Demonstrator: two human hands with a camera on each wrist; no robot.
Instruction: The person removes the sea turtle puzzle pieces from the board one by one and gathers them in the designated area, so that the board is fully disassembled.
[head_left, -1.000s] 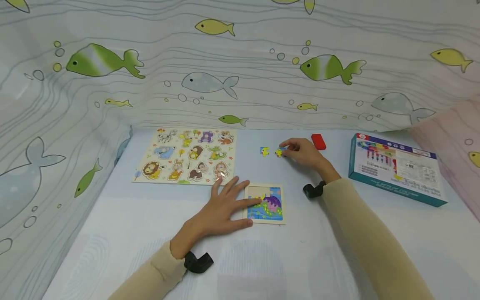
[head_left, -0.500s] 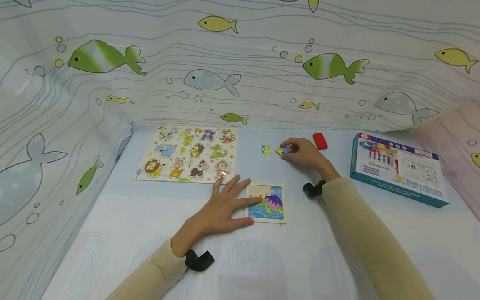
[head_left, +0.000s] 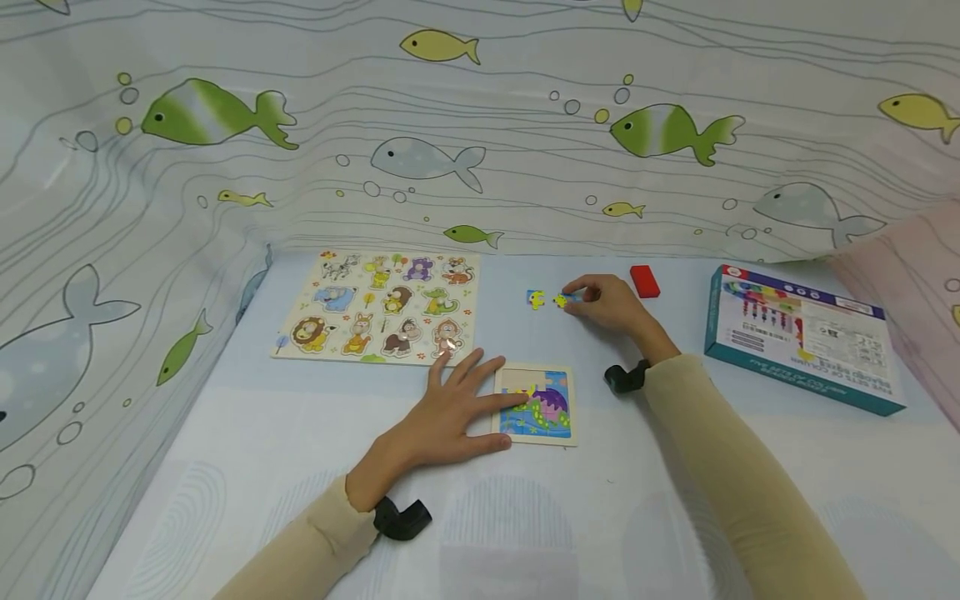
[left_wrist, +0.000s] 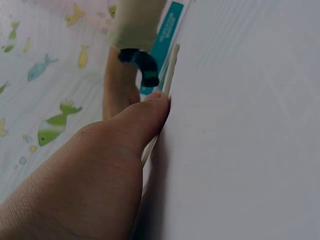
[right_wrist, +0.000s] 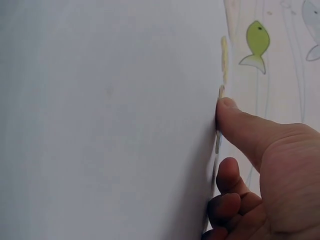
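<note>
My left hand (head_left: 442, 417) lies spread, its index finger over the picture and its thumb at the lower edge of a small square jigsaw puzzle tray (head_left: 574, 408). Purple, green and blue pieces fill most of the tray, while bare wood shows at its upper left. Edge-on in the left wrist view, the tray (left_wrist: 173, 60) is beside the thumb. Further back, my right hand (head_left: 611, 307) pinches a blue and yellow puzzle piece (head_left: 560, 300) at table level, its fingers partly covering it. Another puzzle piece (head_left: 535, 299) lies just left of it.
A larger animal puzzle board (head_left: 382, 308) lies at the back left, close to my left fingertips. Behind my right hand is a red block (head_left: 644, 282). A flat printed box (head_left: 806, 337) sits at the right. Fish-patterned cloth (head_left: 525, 167) rises behind the table.
The right fingers have shifted slightly on the puzzle piece, and more of its blue part shows than at first. My left hand stays on the tray. The head view has moved slightly.
</note>
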